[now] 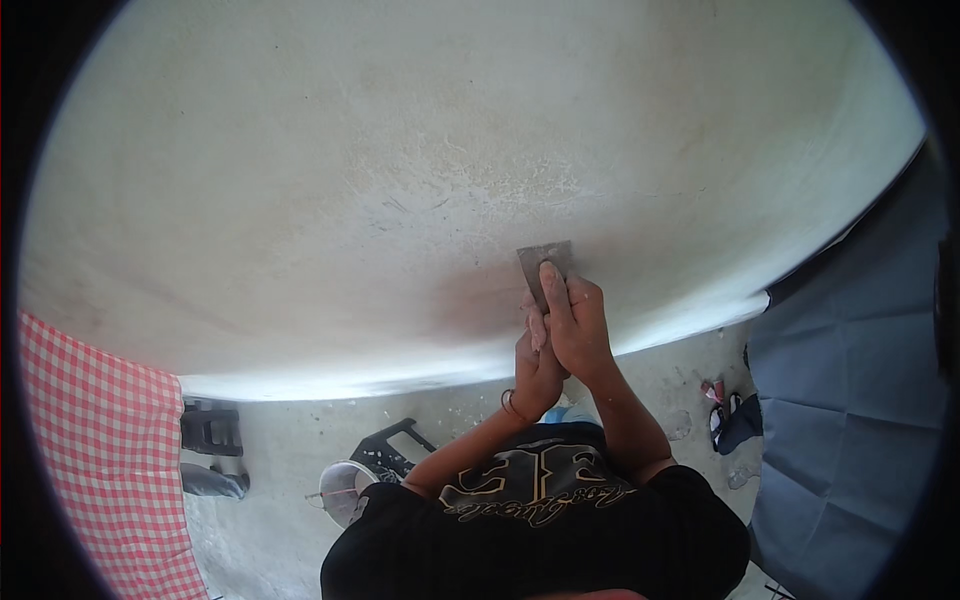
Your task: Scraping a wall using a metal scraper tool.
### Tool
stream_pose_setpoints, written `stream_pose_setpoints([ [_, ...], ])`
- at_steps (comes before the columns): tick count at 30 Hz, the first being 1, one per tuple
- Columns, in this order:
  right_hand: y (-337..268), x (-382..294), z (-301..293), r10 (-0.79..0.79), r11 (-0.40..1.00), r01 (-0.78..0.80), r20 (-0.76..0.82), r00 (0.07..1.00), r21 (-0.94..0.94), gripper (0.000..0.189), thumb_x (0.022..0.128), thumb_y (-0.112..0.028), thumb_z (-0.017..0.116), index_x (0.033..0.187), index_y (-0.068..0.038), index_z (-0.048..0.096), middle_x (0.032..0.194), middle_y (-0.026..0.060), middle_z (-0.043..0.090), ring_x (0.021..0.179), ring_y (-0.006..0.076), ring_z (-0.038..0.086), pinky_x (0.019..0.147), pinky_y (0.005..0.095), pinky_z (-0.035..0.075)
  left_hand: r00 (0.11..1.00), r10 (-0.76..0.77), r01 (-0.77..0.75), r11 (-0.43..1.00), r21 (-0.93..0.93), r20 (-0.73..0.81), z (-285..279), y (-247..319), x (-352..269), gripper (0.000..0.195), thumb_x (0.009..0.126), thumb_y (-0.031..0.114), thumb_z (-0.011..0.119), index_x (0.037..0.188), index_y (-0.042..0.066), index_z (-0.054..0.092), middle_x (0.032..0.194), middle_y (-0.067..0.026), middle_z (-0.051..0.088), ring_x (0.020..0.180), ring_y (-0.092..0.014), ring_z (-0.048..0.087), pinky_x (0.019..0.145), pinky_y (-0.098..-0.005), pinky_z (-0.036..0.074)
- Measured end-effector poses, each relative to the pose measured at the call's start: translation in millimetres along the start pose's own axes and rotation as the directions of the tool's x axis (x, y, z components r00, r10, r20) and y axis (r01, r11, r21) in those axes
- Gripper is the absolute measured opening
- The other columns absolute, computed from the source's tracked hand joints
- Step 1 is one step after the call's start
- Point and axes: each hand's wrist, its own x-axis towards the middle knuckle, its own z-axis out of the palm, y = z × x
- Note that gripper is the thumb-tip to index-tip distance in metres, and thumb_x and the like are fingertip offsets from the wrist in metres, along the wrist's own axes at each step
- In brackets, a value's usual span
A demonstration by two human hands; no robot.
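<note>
A putty knife (535,259) with a wide, dusty metal blade is held up against a pale plastered wall (300,247). My right hand (581,319) grips it, the thumb laid along the blade. My left hand (541,364), with a thin band at its wrist, closes around the lower part of the grip, pressed to the right hand. Between them the handle is hidden. White dust coats the fingers. Just above the blade, the wall surface shows a rough, flaking patch (480,184) with scratches and a fine crack running right.
A white bucket (349,491) and a black plastic stool (386,446) stand on the floor beside my left arm. A red checked cloth (105,450) hangs at left, near another dark stool (212,429) and someone's leg (214,481). Grey sheeting (847,405) hangs at right, near another person's feet (724,424).
</note>
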Motion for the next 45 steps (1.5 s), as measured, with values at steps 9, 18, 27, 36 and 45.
stream_pose_setpoints([
  [9,6.5,-1.5,-5.5,0.005,0.998,-0.007,-0.022,1.000,-0.069,0.046,0.106,-0.032,0.042,0.076,0.001,0.055,0.051,0.0025,0.049,0.044,0.0082,0.047,0.046,0.0238,0.041,1.000,0.029,-0.029,0.997,0.069,0.001,4.5,-11.0,1.0,0.036,0.105,0.029,0.038,0.114,-0.001,0.056,0.099,-0.0083,0.060,0.087,-0.014,0.058,0.073,-0.0260,0.048],
  [18,4.9,-3.2,-13.3,0.034,0.999,-0.034,-0.002,0.999,-0.026,0.046,0.106,-0.033,0.042,0.077,0.001,0.056,0.051,0.0027,0.050,0.043,0.0084,0.047,0.047,0.0235,0.042,0.999,0.016,-0.016,1.000,-0.001,0.040,9.8,-8.7,-1.6,0.034,0.105,0.026,0.038,0.120,-0.002,0.051,0.097,-0.0063,0.058,0.079,-0.010,0.056,0.064,-0.0224,0.046],
  [27,3.1,-2.9,-18.5,0.013,1.000,-0.012,0.054,0.998,-0.021,0.048,0.105,-0.034,0.042,0.077,0.002,0.056,0.051,0.0034,0.050,0.043,0.0083,0.048,0.046,0.0236,0.041,0.999,0.024,-0.022,0.998,-0.065,0.032,14.6,-15.7,-7.2,0.034,0.105,0.026,0.039,0.114,-0.003,0.055,0.097,-0.0058,0.057,0.080,-0.010,0.055,0.064,-0.0231,0.045],
  [36,1.3,-1.3,-21.7,0.005,0.999,-0.006,0.012,1.000,0.038,0.048,0.105,-0.034,0.044,0.077,0.001,0.061,0.052,0.0035,0.054,0.041,0.0087,0.050,0.042,0.0230,0.038,0.999,0.024,-0.023,0.999,-0.024,0.046,17.7,-20.0,-1.1,0.041,0.104,0.038,0.039,0.114,0.000,0.052,0.091,-0.0041,0.057,0.075,-0.008,0.056,0.058,-0.0218,0.045],
  [45,-1.2,-0.2,-29.1,0.056,0.998,-0.055,0.021,0.998,-0.021,0.049,0.105,-0.035,0.044,0.077,0.003,0.058,0.051,0.0046,0.052,0.043,0.0096,0.049,0.045,0.0239,0.041,0.998,0.034,-0.031,0.997,-0.078,0.047,24.5,-15.8,-3.8,0.043,0.103,0.040,0.039,0.111,0.000,0.052,0.091,-0.0036,0.057,0.076,-0.008,0.056,0.059,-0.0220,0.046],
])
